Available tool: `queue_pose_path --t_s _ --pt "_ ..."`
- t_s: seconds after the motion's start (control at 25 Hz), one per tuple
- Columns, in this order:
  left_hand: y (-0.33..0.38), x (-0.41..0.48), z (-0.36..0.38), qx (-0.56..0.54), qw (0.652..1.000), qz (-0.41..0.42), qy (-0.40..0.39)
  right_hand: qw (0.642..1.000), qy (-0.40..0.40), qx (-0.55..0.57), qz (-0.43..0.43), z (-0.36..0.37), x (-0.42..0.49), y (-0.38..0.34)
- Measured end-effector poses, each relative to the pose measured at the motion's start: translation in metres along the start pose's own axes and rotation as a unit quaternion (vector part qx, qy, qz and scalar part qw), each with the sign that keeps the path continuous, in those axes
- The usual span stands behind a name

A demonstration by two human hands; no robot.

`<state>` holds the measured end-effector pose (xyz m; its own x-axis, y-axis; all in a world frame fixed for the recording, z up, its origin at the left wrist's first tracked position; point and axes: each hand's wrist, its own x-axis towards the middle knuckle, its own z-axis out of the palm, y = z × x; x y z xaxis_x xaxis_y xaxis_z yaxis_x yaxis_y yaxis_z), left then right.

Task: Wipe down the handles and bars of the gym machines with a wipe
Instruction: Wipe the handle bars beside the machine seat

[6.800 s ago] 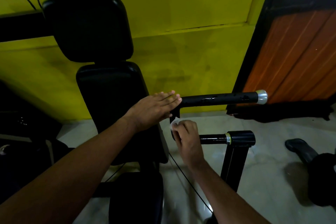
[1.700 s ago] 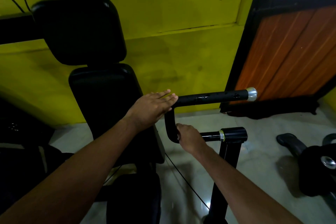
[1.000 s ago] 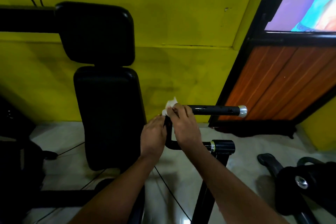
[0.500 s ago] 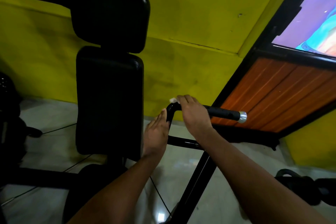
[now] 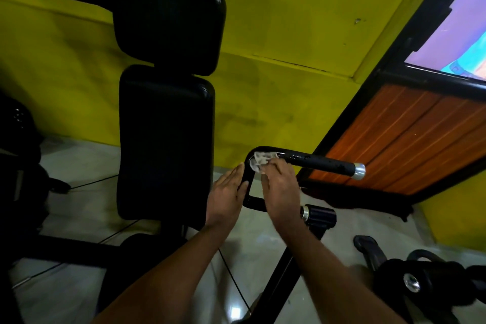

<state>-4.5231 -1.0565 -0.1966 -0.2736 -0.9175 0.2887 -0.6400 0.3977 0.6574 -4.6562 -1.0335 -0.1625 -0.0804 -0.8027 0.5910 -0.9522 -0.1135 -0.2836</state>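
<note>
One bend mid-frame gets wiped: right hand (image 5: 281, 189) pinches the wipe (image 5: 261, 160) on the handle bar (image 5: 315, 160), while the flat left hand (image 5: 226, 197) braces it. Next, probably: sweep toward the end cap (image 5: 359, 171).

I can read no text, label, brand or number anywhere in my view. The coloured panel (image 5: 457, 42) at upper right shows only purple and blue patches, with no letters I can make out.
</note>
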Motion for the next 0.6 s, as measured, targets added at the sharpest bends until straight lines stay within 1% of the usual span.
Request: queue_pose_path --t_s 0.04,0.08,0.12,0.16,0.2,0.24,0.28,0.32,0.36,0.44,0.52,0.6 --pt "0.000 0.001 -0.001 0.010 1.000 0.010 -0.006 0.983 0.028 0.108 0.149 0.006 -0.005 -0.008" --pt "-0.002 0.002 -0.001 0.018 1.000 0.015 -0.013 0.922 0.059 0.238 0.300 0.012 -0.005 -0.018" --pt "-0.002 0.003 -0.002 0.023 0.999 0.018 -0.020 0.827 0.082 0.367 0.419 0.015 -0.001 -0.031" --pt "-0.003 0.004 -0.003 0.027 0.999 0.017 -0.026 0.726 0.113 0.467 0.492 0.015 0.005 -0.044" --pt "-0.002 0.005 -0.005 0.032 0.999 0.019 -0.028 0.643 0.135 0.533 0.533 0.017 0.011 -0.050" --pt "-0.001 0.006 -0.006 0.037 0.999 0.022 -0.028 0.577 0.138 0.580 0.558 0.017 0.018 -0.052" --pt "0.000 0.007 -0.008 0.042 0.998 0.028 -0.026 0.526 0.132 0.615 0.573 0.015 0.025 -0.051" --pt "-0.001 0.008 -0.009 0.045 0.998 0.036 -0.024 0.494 0.116 0.638 0.579 0.011 0.031 -0.048" --pt "-0.002 0.008 -0.010 0.045 0.998 0.042 -0.025 0.485 0.093 0.643 0.585 0.009 0.035 -0.046" --pt "-0.003 0.007 -0.010 0.053 0.997 0.042 -0.025 0.498 0.063 0.626 0.596 0.006 0.038 -0.048" --pt "-0.005 0.009 -0.010 0.065 0.997 0.039 -0.026 0.522 0.090 0.618 0.581 0.010 0.035 -0.054" --pt "-0.006 0.007 -0.008 0.070 0.996 0.046 -0.025 0.536 0.129 0.608 0.571 0.013 0.031 -0.061"
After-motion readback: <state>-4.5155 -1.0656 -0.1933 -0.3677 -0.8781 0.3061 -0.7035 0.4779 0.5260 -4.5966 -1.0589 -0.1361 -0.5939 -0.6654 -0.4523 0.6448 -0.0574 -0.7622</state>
